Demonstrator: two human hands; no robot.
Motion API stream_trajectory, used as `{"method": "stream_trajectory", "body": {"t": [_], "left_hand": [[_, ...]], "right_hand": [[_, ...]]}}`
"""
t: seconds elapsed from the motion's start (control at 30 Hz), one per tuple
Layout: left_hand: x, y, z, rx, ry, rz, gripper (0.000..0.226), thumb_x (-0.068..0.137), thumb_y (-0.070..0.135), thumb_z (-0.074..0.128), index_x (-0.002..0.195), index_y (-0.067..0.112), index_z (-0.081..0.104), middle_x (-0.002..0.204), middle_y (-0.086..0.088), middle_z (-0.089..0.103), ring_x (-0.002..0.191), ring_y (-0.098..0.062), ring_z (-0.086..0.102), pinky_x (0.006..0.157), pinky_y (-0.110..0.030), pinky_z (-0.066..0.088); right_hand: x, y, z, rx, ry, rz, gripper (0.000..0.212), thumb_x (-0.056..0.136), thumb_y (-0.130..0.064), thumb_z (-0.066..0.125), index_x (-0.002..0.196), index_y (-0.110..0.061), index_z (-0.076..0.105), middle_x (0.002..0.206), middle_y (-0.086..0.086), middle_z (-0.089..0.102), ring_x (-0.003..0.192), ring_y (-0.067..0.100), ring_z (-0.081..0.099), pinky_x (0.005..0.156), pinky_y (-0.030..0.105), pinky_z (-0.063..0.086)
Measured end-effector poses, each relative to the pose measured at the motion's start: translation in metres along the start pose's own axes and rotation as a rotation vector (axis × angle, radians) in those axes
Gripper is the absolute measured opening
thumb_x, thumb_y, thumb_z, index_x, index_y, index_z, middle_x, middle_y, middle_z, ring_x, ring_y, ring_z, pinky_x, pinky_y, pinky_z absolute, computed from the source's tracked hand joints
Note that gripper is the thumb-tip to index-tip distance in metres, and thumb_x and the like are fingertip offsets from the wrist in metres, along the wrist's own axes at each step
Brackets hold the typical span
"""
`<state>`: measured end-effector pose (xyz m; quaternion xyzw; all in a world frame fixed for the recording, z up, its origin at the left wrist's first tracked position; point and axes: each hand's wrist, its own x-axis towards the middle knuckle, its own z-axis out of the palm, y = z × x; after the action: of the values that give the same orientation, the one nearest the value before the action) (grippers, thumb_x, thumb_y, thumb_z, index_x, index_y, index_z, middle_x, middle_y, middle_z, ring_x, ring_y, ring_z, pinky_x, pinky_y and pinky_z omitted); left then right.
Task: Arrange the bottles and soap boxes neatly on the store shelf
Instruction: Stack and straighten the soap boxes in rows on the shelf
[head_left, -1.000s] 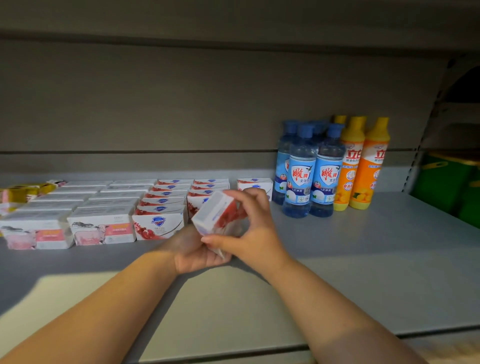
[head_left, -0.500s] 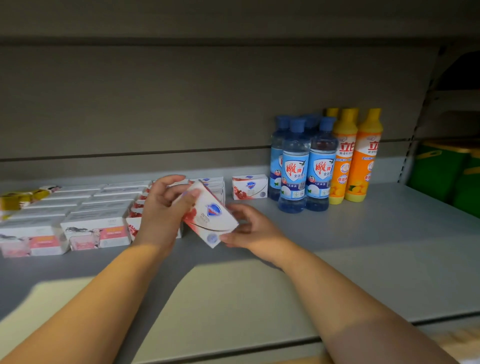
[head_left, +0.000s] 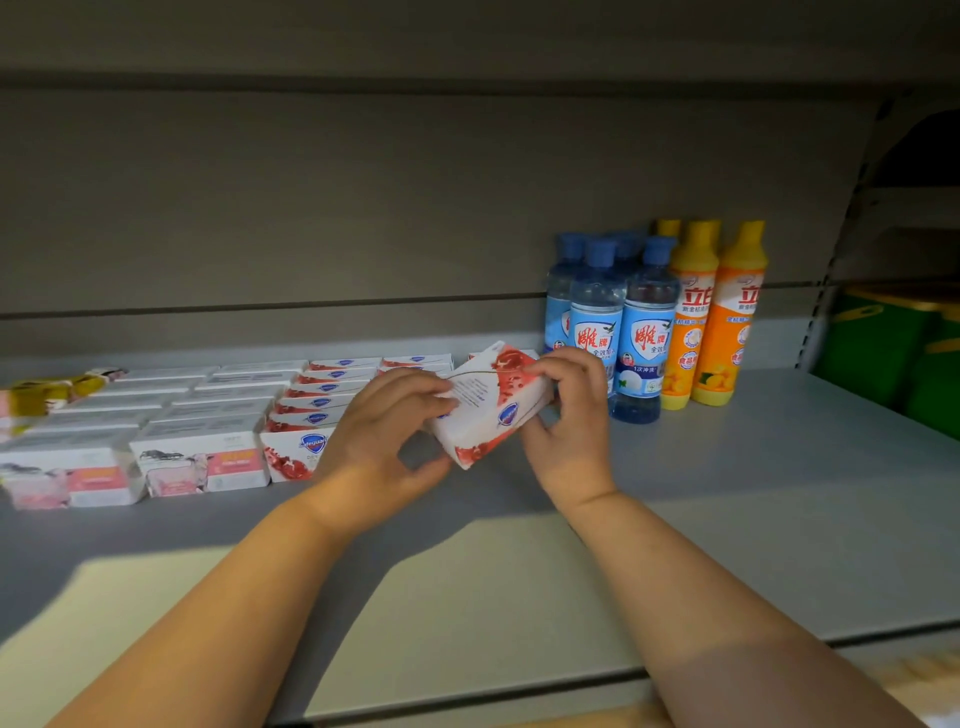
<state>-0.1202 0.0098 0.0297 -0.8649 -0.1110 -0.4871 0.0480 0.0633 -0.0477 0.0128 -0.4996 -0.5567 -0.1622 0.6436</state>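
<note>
i am judging this as the placing step: the soap box (head_left: 493, 410) is hanging tilted above the shelf (head_left: 727, 519), at three o'clock from the red-and-white row (head_left: 322, 402) and nine o'clock from the blue bottles (head_left: 644, 332). the left hand (head_left: 379, 436) is pinching its near-left end and the right hand (head_left: 571, 415) is curling fingers over its far-right end. next it is probably needing levelling, then setting down squared with that row.

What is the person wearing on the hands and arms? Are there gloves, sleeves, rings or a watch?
Nothing worn is visible. The left hand and the right hand are bare, without gloves; I see no rings, though the picture is slightly blurred. Neither wrist has a watch or bracelet. The left forearm and the right forearm are uncovered to the frame edge.
</note>
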Motion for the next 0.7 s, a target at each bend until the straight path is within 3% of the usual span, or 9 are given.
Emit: {"method": "stream_trajectory", "body": {"t": [0.07, 0.13, 0.23, 0.27, 0.33, 0.4, 0.5, 0.6, 0.7], "left_hand": [[-0.004, 0.003, 0.002, -0.182, 0.009, -0.203, 0.038, 0.066, 0.013, 0.073, 0.103, 0.009, 0.066, 0.115, -0.002, 0.062, 0.111, -0.014, 0.054, 0.097, -0.018, 0.039], [-0.006, 0.005, 0.004, -0.523, -0.018, -0.470, 0.037, 0.069, 0.005, 0.071, 0.102, 0.018, 0.062, 0.111, 0.001, 0.065, 0.109, -0.014, 0.060, 0.094, -0.022, 0.045], [-0.008, -0.007, 0.004, -0.812, -0.112, -0.707, 0.030, 0.073, -0.011, 0.071, 0.095, 0.008, 0.064, 0.100, -0.007, 0.071, 0.098, -0.020, 0.067, 0.090, -0.033, 0.050], [-0.008, -0.010, 0.003, -0.872, -0.124, -0.787, 0.024, 0.071, -0.004, 0.073, 0.093, 0.004, 0.064, 0.099, -0.013, 0.071, 0.096, -0.025, 0.066, 0.092, -0.040, 0.050], [-0.009, -0.013, 0.002, -0.970, -0.140, -0.983, 0.039, 0.067, 0.024, 0.073, 0.094, -0.004, 0.063, 0.100, -0.022, 0.069, 0.093, -0.033, 0.065, 0.095, -0.051, 0.048], [-0.009, -0.017, 0.004, -1.041, -0.186, -1.155, 0.047, 0.072, 0.039, 0.068, 0.103, 0.004, 0.065, 0.103, -0.015, 0.071, 0.092, -0.030, 0.069, 0.084, -0.048, 0.056], [-0.010, -0.019, 0.006, -1.009, -0.275, -1.327, 0.035, 0.084, 0.048, 0.060, 0.097, 0.017, 0.069, 0.085, -0.007, 0.074, 0.069, -0.021, 0.071, 0.056, -0.032, 0.057], [-0.008, -0.018, 0.006, -0.843, -0.407, -1.430, 0.052, 0.086, 0.058, 0.052, 0.067, 0.012, 0.067, 0.054, -0.008, 0.061, 0.043, -0.017, 0.057, 0.045, -0.024, 0.050], [-0.008, -0.018, 0.006, -0.833, -0.492, -1.458, 0.060, 0.086, 0.061, 0.049, 0.052, 0.014, 0.064, 0.049, -0.008, 0.056, 0.038, -0.016, 0.051, 0.042, -0.021, 0.046]], "right_hand": [[0.000, -0.005, 0.000, 0.021, -0.012, -0.008, 0.042, 0.062, 0.013, 0.071, 0.099, -0.006, 0.061, 0.114, 0.002, 0.033, 0.108, -0.013, 0.034, 0.096, 0.003, 0.031], [-0.001, -0.009, 0.000, 0.085, -0.091, 0.041, 0.044, 0.061, 0.015, 0.069, 0.097, -0.007, 0.059, 0.118, 0.005, 0.031, 0.114, -0.016, 0.032, 0.098, 0.005, 0.030], [-0.003, -0.015, -0.002, 0.274, -0.310, 0.393, 0.042, 0.058, 0.008, 0.062, 0.088, -0.019, 0.054, 0.106, 0.003, 0.049, 0.097, 0.006, 0.052, 0.079, 0.016, 0.045], [-0.004, -0.016, -0.002, 0.360, -0.384, 0.523, 0.039, 0.055, 0.002, 0.058, 0.085, -0.022, 0.053, 0.097, 0.001, 0.055, 0.086, 0.008, 0.054, 0.069, 0.019, 0.046], [-0.005, -0.016, 0.000, 0.497, -0.454, 0.711, 0.036, 0.056, -0.004, 0.060, 0.086, -0.022, 0.054, 0.087, 0.000, 0.062, 0.076, 0.010, 0.057, 0.063, 0.024, 0.046], [-0.005, -0.015, 0.003, 0.621, -0.477, 0.864, 0.028, 0.069, -0.006, 0.072, 0.089, -0.020, 0.060, 0.091, 0.003, 0.069, 0.077, 0.015, 0.065, 0.067, 0.028, 0.053], [-0.006, -0.015, 0.005, 0.582, -0.592, 1.052, 0.009, 0.085, -0.024, 0.065, 0.092, -0.019, 0.063, 0.076, -0.002, 0.073, 0.064, 0.012, 0.068, 0.055, 0.026, 0.054], [-0.004, -0.011, 0.004, 0.466, -0.683, 1.193, 0.027, 0.087, -0.042, 0.058, 0.086, -0.016, 0.065, 0.059, 0.001, 0.067, 0.045, 0.011, 0.061, 0.039, 0.018, 0.045], [0.003, -0.009, -0.003, 0.590, -0.739, 1.341, 0.039, 0.082, -0.050, 0.061, 0.082, -0.012, 0.067, 0.061, 0.007, 0.066, 0.041, 0.013, 0.059, 0.035, 0.017, 0.045]]}}
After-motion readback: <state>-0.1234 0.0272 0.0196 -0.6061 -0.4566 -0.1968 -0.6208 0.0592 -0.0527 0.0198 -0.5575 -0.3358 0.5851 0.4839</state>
